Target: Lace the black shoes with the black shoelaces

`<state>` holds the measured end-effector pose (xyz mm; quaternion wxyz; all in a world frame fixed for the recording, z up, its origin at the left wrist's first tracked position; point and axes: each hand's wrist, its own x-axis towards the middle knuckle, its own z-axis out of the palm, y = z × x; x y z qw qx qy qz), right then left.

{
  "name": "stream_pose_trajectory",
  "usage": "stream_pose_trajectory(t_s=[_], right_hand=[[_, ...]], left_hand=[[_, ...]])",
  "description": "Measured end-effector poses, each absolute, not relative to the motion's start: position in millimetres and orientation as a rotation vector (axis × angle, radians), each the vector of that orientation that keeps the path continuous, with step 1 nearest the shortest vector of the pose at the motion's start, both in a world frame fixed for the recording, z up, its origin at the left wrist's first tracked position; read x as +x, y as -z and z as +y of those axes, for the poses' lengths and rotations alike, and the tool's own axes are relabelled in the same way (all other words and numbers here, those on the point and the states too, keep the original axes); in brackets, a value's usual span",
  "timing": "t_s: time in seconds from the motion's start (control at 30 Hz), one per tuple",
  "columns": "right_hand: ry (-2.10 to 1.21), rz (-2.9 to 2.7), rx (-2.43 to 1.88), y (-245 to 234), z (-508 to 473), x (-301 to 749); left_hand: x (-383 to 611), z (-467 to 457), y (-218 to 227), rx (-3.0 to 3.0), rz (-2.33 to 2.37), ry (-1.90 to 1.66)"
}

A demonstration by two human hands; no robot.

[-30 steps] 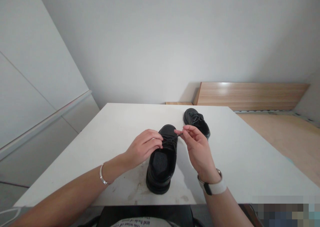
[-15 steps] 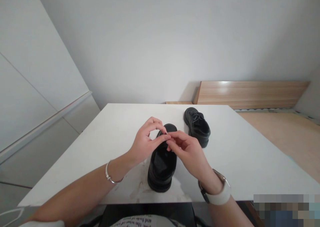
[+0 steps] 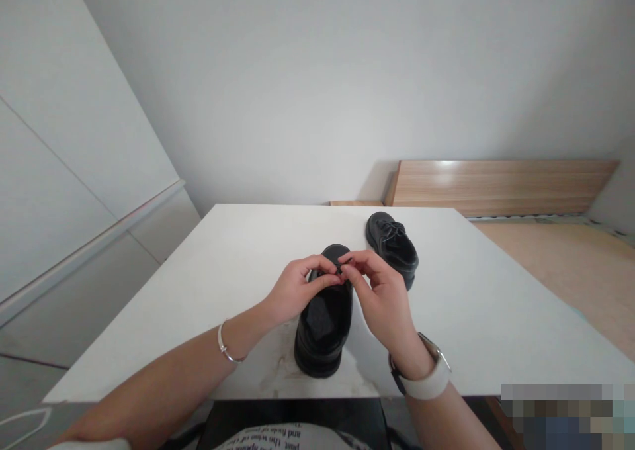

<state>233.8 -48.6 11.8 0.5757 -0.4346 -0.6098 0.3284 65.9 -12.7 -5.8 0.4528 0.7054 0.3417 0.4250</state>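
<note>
A black shoe (image 3: 322, 331) stands upright on the white table in front of me, toe pointing away. Over its lacing area, my left hand (image 3: 300, 284) pinches a black shoelace (image 3: 339, 269) between thumb and fingers. My right hand (image 3: 380, 288) meets it there, thumb and fingertips closed on the lace too. The fingers cover most of the lace and the shoe's eyelets. Farther back to the right sits a second black shoe (image 3: 393, 246), its lace tied in a bow.
The white table (image 3: 238, 251) reaches back toward a grey wall. Beyond its right side are a wooden headboard (image 3: 496, 185) and a tan bed surface (image 3: 546, 258). White cabinet panels (image 3: 74, 205) rise on the left. A dark seat (image 3: 297, 413) is below the table's near edge.
My right hand has shifted its grip slightly, with its fingers now higher over the lace. My left fingers have drawn closer together. Both shoes stay in place.
</note>
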Motion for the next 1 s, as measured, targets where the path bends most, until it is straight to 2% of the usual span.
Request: stream_pose_trajectory(t_s=[0.2, 0.4, 0.57, 0.8, 1.0], right_hand=[[-1.019, -1.115, -1.021, 16.7, -23.3, 252.2], [-0.972, -0.934, -0.998, 32.9, -14.8, 255.2], [-0.865, -1.166, -0.972, 17.1, -30.3, 250.5], [-0.536, -1.585, -0.826, -17.3, -54.0, 229.1], [-0.581, -1.652, -0.883, -16.4, -48.4, 227.9]], left_hand=[[61.3, -8.8, 12.6, 1.626, 0.825, -1.032], [58.4, -11.1, 17.6, 1.530, 0.787, -1.031], [63.8, -7.7, 14.2, 1.458, 0.810, -1.010], [68.6, -12.4, 0.4, 1.975, 0.850, -1.012], [64.0, -14.7, -3.1, 1.997, 0.807, -0.970]])
